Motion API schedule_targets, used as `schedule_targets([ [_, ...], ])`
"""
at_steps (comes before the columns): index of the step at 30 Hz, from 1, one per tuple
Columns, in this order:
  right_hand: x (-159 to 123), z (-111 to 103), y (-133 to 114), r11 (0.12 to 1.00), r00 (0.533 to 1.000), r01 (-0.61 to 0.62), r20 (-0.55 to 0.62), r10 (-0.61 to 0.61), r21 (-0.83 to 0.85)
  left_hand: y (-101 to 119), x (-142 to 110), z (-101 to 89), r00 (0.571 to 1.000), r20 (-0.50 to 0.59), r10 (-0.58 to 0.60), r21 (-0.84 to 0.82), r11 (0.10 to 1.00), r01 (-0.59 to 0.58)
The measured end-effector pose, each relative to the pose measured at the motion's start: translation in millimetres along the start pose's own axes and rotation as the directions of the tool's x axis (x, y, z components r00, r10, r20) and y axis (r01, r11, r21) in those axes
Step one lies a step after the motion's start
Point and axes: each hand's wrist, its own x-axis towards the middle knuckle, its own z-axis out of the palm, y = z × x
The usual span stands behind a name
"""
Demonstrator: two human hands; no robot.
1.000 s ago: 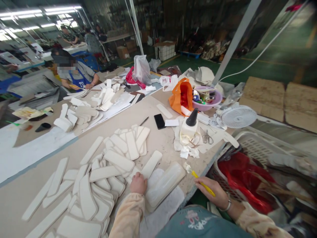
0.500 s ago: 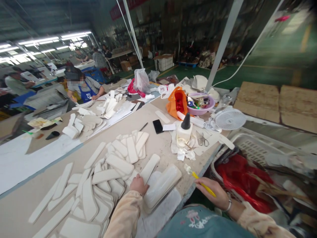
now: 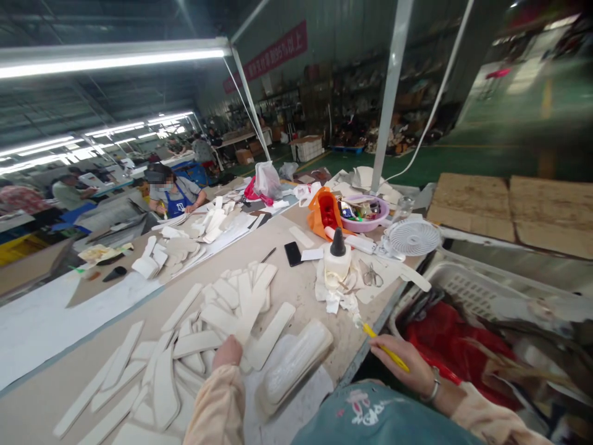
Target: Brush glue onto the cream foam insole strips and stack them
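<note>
A: Head cam, our only view: what've we got?
B: L hand [image 3: 228, 352]: fingers nearly closed, pinching the near end of a pale strip [image 3: 254, 306] over the pile; fingertips partly hidden. R hand [image 3: 405, 363]: fingers curled round a yellow-handled brush [image 3: 386, 348], whitish stuff at its tip.
A: Betw. the hands?
B: The glossy stack [image 3: 296, 364], touching neither. Top's shiny, so we'd judge some pcs. there are done. Another strip [image 3: 273, 334] lies just R of the L hand.
A: And what remains?
B: Lots, prob.: the loose pile [image 3: 164, 386], mostly L of the L hand on our bench [image 3: 227, 256], looks matt & untreated. Exact no. finished? We can't tell.
</note>
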Motion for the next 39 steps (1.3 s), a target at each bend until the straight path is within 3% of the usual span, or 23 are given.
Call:
schedule_targets([
  [5,3,-2,8,0.999,0.999,0.047,-0.015,-0.046,0.021,-40,-29,-21.3,0.991,0.030,-0.127,-0.105,0.986,0.130],
  [9,15,2,11,0.994,0.998,0.069,0.003,-0.070,0.087,-52,-77,-31.1,0.998,0.002,-0.055,-0.314,0.948,0.053],
  [12,32,8,6,0.985,0.999,0.046,0.019,-0.050,0.166,-44,-125,-32.5,0.995,-0.065,0.077,-0.601,0.793,-0.100],
  [14,44,15,1,0.970,1.000,-0.014,0.022,0.009,0.244,-31,-156,-30.2,0.988,-0.079,0.130,-0.686,0.712,-0.148],
  [19,63,41,-10,0.833,0.980,-0.192,0.142,0.137,0.518,14,-206,-16.7,0.963,0.027,0.270,-0.705,0.688,-0.173],
  [22,62,53,-12,0.764,0.958,-0.271,0.244,0.153,0.585,38,-214,-5.9,0.951,0.069,0.302,-0.711,0.683,-0.166],
  [27,50,60,-9,0.845,0.940,-0.289,0.299,0.162,0.450,56,-215,14.9,0.947,0.153,0.281,-0.791,0.609,-0.053],
  [29,46,61,-5,0.874,0.943,-0.267,0.299,0.149,0.406,55,-215,24.5,0.946,0.184,0.265,-0.859,0.511,0.024],
  [32,44,65,1,0.904,0.956,-0.232,0.258,0.143,0.360,50,-215,40.6,0.943,0.238,0.232,-0.951,0.251,0.179],
  [34,47,69,5,0.915,0.965,-0.218,0.214,0.151,0.338,46,-211,51.3,0.949,0.269,0.162,-0.961,0.103,0.255],
  [35,49,71,7,0.920,0.969,-0.210,0.194,0.151,0.331,44,-207,56.1,0.955,0.276,0.110,-0.960,0.071,0.269],
  [37,55,76,9,0.929,0.975,-0.192,0.168,0.145,0.315,41,-195,63.6,0.963,0.266,-0.043,-0.956,0.115,0.269],
  [39,63,81,11,0.945,0.979,-0.168,0.156,0.128,0.280,39,-178,68.3,0.953,0.244,-0.180,-0.933,0.225,0.282],
])
